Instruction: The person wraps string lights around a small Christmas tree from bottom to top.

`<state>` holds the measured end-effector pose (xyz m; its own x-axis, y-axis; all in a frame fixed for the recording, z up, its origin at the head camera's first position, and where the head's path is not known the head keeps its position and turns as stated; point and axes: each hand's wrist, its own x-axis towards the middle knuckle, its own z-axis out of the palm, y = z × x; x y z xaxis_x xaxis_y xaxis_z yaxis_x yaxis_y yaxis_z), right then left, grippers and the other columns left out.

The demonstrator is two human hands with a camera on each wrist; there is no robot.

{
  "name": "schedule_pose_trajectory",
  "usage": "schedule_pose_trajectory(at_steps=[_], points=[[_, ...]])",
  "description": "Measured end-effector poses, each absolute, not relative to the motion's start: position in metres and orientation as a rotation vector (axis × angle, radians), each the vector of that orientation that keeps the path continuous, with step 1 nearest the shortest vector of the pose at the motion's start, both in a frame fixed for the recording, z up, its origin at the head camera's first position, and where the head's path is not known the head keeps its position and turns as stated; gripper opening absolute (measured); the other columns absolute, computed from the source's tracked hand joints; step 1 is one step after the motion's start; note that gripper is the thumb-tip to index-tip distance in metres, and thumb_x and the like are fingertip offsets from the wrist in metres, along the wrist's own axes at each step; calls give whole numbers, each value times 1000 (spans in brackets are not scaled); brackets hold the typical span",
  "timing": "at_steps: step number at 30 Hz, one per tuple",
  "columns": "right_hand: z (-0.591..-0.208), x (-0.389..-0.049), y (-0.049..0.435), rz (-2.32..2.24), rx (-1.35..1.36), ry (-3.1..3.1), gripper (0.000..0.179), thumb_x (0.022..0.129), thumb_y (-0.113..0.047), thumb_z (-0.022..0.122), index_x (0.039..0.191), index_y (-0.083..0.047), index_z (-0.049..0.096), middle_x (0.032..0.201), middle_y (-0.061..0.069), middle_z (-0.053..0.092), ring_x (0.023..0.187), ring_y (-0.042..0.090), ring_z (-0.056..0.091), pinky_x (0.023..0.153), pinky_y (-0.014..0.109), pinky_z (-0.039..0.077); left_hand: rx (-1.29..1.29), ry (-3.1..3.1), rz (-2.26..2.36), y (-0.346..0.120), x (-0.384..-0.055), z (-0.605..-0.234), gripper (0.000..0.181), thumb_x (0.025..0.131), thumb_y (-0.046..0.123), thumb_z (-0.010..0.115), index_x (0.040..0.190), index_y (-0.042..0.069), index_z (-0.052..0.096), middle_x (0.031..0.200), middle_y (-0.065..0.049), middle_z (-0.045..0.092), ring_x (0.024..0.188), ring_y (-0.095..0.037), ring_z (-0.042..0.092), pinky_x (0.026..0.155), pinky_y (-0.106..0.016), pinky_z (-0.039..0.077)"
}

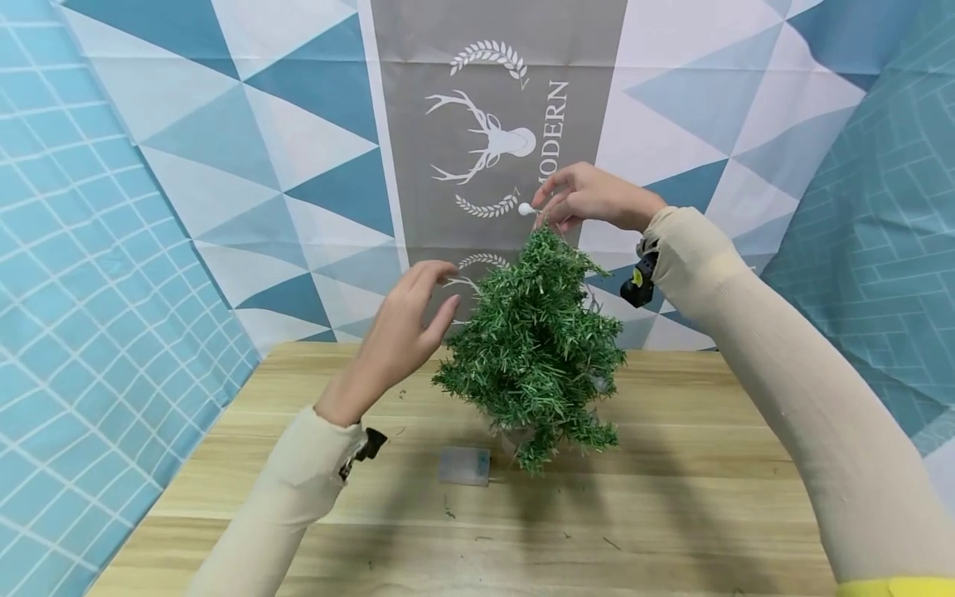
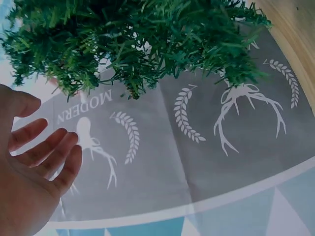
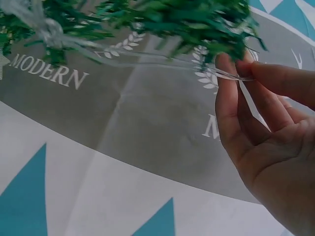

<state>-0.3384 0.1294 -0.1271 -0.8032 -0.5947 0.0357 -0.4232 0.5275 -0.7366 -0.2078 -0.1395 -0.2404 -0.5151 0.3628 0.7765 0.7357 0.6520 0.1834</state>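
Observation:
A small green artificial Christmas tree stands on the table. At its top, my right hand pinches a thin clear string-light wire between thumb and fingertips. A small white ball bulb sticks out by those fingers. In the right wrist view, the wire runs from the pinch back along the branches to a clear looped part. My left hand hovers left of the tree with fingers relaxed and apart, holding nothing. In the left wrist view its palm lies below the branches.
A flat translucent box, probably a battery case, lies on the wooden table in front of the tree's left side. Bits of fallen green needles are scattered nearby. A patterned cloth backdrop hangs close behind the tree.

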Motion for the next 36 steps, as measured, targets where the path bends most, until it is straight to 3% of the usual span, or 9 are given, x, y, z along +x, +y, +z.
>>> schedule_pose_trajectory(at_steps=[7,13,20,24,29,33,36], points=[[-121,-340,128,-1172,-866,2467,28,88,2,44,115,-3,50,102,18,63,79,24,61,70,33,51,-866,-2228,-758,-127,-238,-224,32,89,17,53,119,5,48,115,-6,53,100,-17,52,82,-24,45],[-124,-339,123,-1179,-902,2399,28,88,0,46,115,-5,52,105,15,64,95,27,59,75,38,48,-844,-2299,-944,-118,-263,-213,34,93,24,47,124,12,44,117,-3,53,100,-11,53,79,-24,47],[-124,-334,118,-1161,-963,2264,35,87,4,43,120,-5,47,107,14,63,105,30,55,55,24,39,-818,-2450,-1220,-103,-280,-200,44,94,35,43,134,21,35,127,-3,49,111,-16,52,89,-31,44],[-125,-332,114,-1147,-978,2206,35,87,2,49,121,-6,45,107,15,63,105,32,55,46,20,31,-873,-2435,-1375,-91,-274,-188,39,95,24,44,130,8,41,116,-12,57,102,-25,57,82,-37,47],[-128,-329,113,-1148,-989,2266,30,86,-9,58,115,-7,51,104,17,63,88,27,59,47,21,31,-900,-2298,-1417,-84,-269,-181,24,92,9,49,108,-7,55,90,-22,64,80,-30,61,74,-37,49],[-132,-328,115,-1066,-975,2456,20,87,-12,57,107,-10,58,93,13,61,57,15,48,47,22,35,-843,-2281,-1362,-85,-282,-188,18,89,12,53,101,-2,59,81,-13,64,75,-27,61,68,-30,48],[-139,-330,120,-966,-947,2577,19,88,-10,48,102,-14,61,80,6,54,49,12,38,49,24,38,-790,-2268,-1304,-86,-293,-195,16,89,17,55,97,4,60,78,-6,63,75,-23,61,67,-24,48]])
